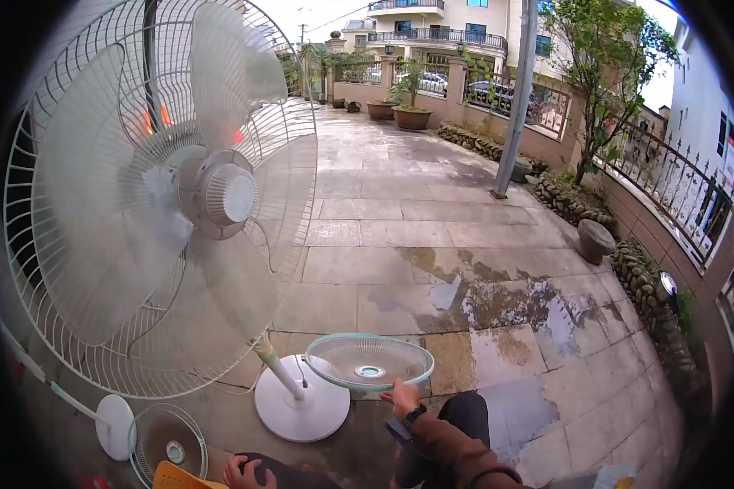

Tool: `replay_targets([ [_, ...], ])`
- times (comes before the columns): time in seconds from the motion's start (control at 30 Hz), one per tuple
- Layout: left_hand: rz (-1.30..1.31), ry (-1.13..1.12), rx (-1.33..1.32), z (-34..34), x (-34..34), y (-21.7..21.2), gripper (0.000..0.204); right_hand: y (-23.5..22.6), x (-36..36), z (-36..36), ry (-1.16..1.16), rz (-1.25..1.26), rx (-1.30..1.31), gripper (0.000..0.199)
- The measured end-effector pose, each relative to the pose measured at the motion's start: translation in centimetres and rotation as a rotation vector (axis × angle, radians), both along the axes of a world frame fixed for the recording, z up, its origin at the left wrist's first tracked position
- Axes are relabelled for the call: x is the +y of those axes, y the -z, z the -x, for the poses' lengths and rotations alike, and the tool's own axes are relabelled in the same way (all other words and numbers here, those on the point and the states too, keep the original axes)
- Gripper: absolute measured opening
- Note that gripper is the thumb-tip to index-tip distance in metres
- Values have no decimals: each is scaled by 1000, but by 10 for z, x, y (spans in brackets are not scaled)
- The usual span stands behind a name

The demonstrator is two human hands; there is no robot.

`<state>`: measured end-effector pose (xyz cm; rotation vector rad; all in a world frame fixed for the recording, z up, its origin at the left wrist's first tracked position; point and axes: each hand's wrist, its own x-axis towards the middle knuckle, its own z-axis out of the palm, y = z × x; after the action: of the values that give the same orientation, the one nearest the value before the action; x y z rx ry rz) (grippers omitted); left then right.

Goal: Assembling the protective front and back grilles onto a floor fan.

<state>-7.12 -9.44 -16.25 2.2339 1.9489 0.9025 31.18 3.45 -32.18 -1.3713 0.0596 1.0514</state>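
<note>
A round fan grille (334, 371) with a pale teal rim is tilted in front of me. My right hand (403, 401) grips its near edge, fingers at the rim. My left hand (249, 474) lies on my left knee at the bottom edge, fingers apart, partly cut off. On the left towers a large white pedestal fan (228, 194). Its blades and hub are uncovered at the front, with the wire rear guard behind them. The fan's white round base (302, 420) stands just left of the held grille.
A second grille (170, 444) lies at lower left, beside a smaller white round base with a pole (116, 428) and an orange plastic edge (183, 476). Wet patches mark the paving. Ahead stand a metal post (517, 102), potted plants (413, 117) and a stone-edged bed.
</note>
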Motion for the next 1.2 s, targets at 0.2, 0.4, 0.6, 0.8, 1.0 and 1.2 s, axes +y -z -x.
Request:
replay_targets([
  [0.2,58,-22,-7,-9,8,-7,27,45,17,6,24,-3,50,37],
  [0.4,47,3,2,-6,11,-2,27,77,13,24,-24,-36,-4,36],
  [0.6,28,-8,-28,-2,9,3,28,100,5,40,-299,63,359,34],
  [0.8,54,-53,2,1,4,2,27,114,0,42,-326,153,540,33],
  [1.0,37,-46,-35,1,9,0,25,115,5,37,-439,132,605,36],
  [1.2,74,33,-132,12,9,5,27,78,-12,20,-791,-72,382,22],
])
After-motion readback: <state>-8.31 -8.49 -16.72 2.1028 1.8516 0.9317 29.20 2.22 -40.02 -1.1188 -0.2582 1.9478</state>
